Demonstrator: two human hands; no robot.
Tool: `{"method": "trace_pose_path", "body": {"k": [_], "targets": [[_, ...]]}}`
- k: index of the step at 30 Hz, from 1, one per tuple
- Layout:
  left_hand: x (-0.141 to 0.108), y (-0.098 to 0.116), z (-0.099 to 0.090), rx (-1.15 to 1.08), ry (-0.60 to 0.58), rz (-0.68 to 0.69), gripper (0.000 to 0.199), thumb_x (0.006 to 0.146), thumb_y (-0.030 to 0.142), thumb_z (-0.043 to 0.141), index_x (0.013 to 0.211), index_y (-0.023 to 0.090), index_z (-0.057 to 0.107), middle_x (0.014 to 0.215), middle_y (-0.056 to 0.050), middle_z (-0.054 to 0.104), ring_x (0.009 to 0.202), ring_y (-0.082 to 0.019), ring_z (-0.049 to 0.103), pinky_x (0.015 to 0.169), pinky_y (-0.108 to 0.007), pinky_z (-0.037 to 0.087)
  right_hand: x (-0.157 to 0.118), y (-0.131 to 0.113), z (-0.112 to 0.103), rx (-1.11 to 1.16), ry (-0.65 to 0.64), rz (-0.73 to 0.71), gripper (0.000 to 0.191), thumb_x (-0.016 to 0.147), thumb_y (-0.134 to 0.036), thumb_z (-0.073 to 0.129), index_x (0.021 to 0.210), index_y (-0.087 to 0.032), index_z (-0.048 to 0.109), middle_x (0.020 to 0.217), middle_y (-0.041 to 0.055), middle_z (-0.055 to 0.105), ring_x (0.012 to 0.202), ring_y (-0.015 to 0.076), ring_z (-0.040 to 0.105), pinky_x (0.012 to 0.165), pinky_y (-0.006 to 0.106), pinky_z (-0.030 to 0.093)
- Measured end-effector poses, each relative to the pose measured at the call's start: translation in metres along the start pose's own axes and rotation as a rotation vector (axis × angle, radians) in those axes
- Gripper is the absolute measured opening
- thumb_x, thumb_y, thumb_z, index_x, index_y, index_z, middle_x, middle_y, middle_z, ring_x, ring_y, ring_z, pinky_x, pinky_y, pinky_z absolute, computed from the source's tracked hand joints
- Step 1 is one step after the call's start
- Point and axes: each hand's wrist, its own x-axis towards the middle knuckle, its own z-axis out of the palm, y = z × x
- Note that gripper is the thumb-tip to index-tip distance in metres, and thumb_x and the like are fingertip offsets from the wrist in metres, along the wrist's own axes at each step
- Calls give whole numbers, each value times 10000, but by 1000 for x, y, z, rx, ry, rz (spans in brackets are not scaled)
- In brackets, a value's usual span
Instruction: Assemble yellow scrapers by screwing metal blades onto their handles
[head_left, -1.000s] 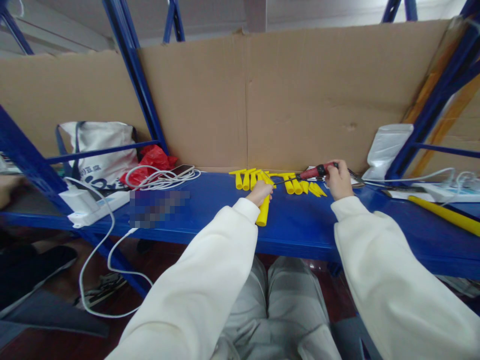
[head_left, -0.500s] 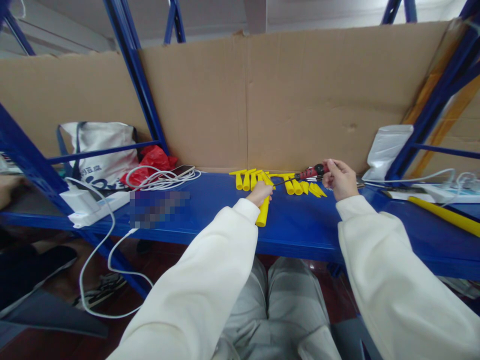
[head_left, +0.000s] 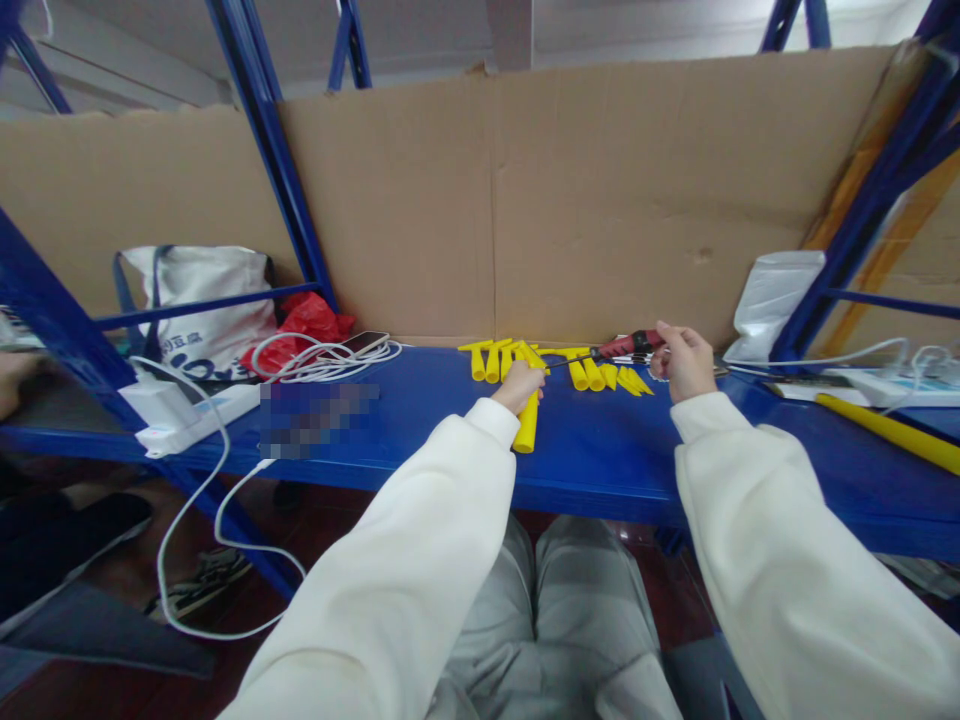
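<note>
My left hand (head_left: 523, 386) is closed around a yellow tubular piece (head_left: 527, 428), whose wide end sticks out below my fingers, toward the shelf's front edge. In my right hand (head_left: 684, 362) is the red-and-black handle of a screwdriver (head_left: 630, 344), held between the fingertips. Its dark shaft points left to the upper part of the yellow piece by my left fingers; whether the tip touches a screw is too small to tell. Behind my left hand stand several similar yellow pieces (head_left: 478, 362), and smaller yellow wedge-like parts (head_left: 634, 382) lie to the right.
A blue shelf (head_left: 435, 420) carries everything, with a cardboard wall (head_left: 600, 200) behind. At left are a cloth bag (head_left: 202, 300), a red plastic bag (head_left: 307, 320), coiled white cable (head_left: 330, 360) and a power strip (head_left: 199, 420). A yellow strip (head_left: 892, 432) lies at right.
My right fingers have shifted slightly on the screwdriver handle. My left hand and the yellow piece have stayed nearly in place.
</note>
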Motion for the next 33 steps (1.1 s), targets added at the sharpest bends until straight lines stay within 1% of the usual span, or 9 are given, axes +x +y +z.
{"method": "trace_pose_path", "body": {"k": [3, 7, 12, 17, 20, 23, 26, 29, 33], "targets": [[3, -1, 0, -13, 8, 7, 148, 770, 53, 585, 700, 167, 524, 502, 47, 437, 428, -96, 439, 480, -232, 357, -1, 0, 0, 6, -12, 25, 487, 592, -608, 812, 663, -235, 507, 385, -103, 382, 284, 79, 339, 272, 214, 247], [3, -1, -1, -8, 18, 15, 172, 777, 46, 576, 677, 171, 511, 501, 42, 433, 439, -99, 448, 493, -234, 366, -2, -3, -1, 63, -106, 68, 445, 664, -608, 775, 763, -214, 592, 429, -76, 440, 336, 95, 427, 307, 207, 293], [0, 1, -1, 11, 24, 7, 197, 804, 27, 518, 679, 179, 505, 500, 36, 434, 448, -110, 463, 506, -246, 379, 0, -4, -4, 120, -166, 100, 391, 725, -535, 762, 724, -216, 536, 542, -32, 562, 411, 96, 493, 365, 210, 386], [0, 1, -1, 17, 23, 6, 155, 808, 36, 516, 726, 166, 535, 503, 37, 438, 457, -117, 474, 513, -249, 395, 2, -1, -4, 113, -99, 80, 482, 622, -571, 821, 661, -222, 490, 480, -69, 468, 364, 76, 411, 313, 197, 319], [0, 1, -1, 8, 22, 5, 126, 811, 49, 534, 758, 163, 545, 501, 45, 432, 448, -113, 465, 501, -241, 388, 4, 2, -4, 104, -35, 101, 526, 565, -575, 842, 627, -226, 453, 471, -73, 454, 357, 83, 418, 294, 202, 298], [-1, 1, -1, -2, 21, 2, 132, 813, 44, 535, 761, 166, 537, 493, 51, 426, 436, -104, 452, 485, -229, 373, 5, 3, -4, 92, -27, 116, 498, 605, -569, 815, 625, -235, 446, 419, -85, 394, 333, 92, 397, 281, 209, 282], [-1, 2, -1, -10, 14, -1, 149, 817, 50, 551, 730, 168, 523, 492, 50, 431, 429, -98, 446, 477, -225, 361, 3, 1, -4, 93, -67, 108, 428, 670, -563, 784, 661, -230, 514, 388, -93, 352, 323, 85, 361, 290, 204, 289], [-3, 3, -1, -14, 26, 0, 157, 813, 45, 557, 718, 166, 522, 491, 50, 431, 427, -99, 446, 488, -229, 363, -1, -5, -3, 139, -107, 129, 389, 703, -550, 776, 733, -212, 587, 409, -79, 403, 349, 79, 390, 316, 188, 321], [-5, 4, 0, 6, 43, 4, 181, 821, 24, 503, 710, 167, 514, 491, 47, 425, 424, -104, 439, 492, -241, 355, -2, -9, -3, 206, -149, 164, 363, 716, -471, 799, 727, -206, 552, 526, -36, 559, 422, 85, 506, 369, 177, 387]]}}
